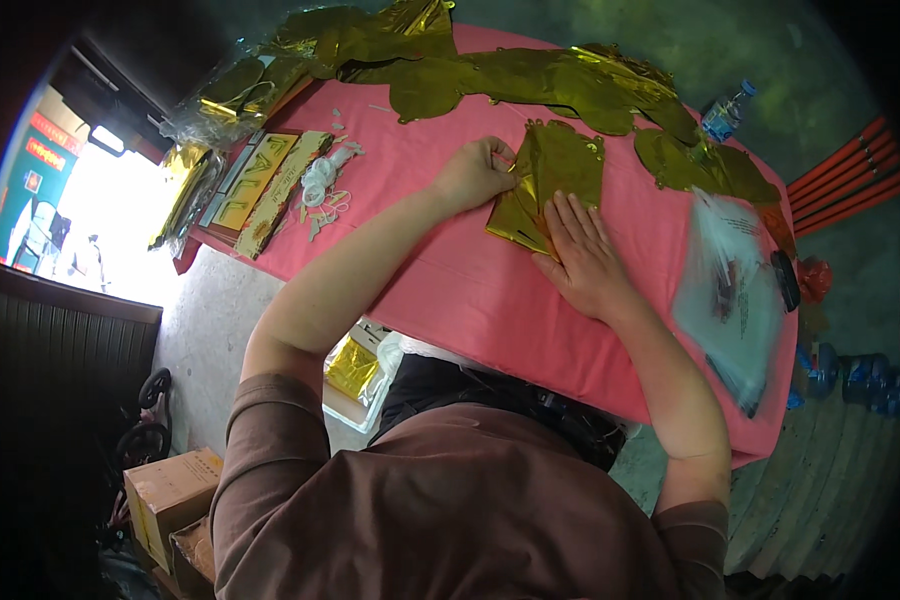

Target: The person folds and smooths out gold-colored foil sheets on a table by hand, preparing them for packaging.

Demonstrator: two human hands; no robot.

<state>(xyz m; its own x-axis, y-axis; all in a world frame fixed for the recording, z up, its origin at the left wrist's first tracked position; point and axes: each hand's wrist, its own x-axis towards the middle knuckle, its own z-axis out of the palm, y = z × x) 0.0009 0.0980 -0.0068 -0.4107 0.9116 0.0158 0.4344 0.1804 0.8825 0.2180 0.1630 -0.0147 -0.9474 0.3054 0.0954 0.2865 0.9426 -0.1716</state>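
Observation:
A flat, deflated gold foil balloon (pixel 562 165) lies folded into a rough rectangle on the pink tablecloth (pixel 440 270). At its left edge, my left hand (pixel 473 178) is closed, with thumb and fingers pinching the foil. My right hand (pixel 582 250) rests flat over the lower right part of the balloon, fingers stretched out and pointing away from me. Beyond both hands, more unfolded gold foil balloons (pixel 515 78) stretch in a crumpled row along the far side of the table. Another gold foil piece (pixel 675 158) lies just to the right.
On the left sit printed card packs (pixel 260 190) and a tangle of white string (pixel 320 178). A clear plastic bag (pixel 727 290) lies at the right, with a water bottle (pixel 727 112) behind it. Below the table edge is a white box (pixel 355 378); cardboard boxes (pixel 173 490) stand lower left.

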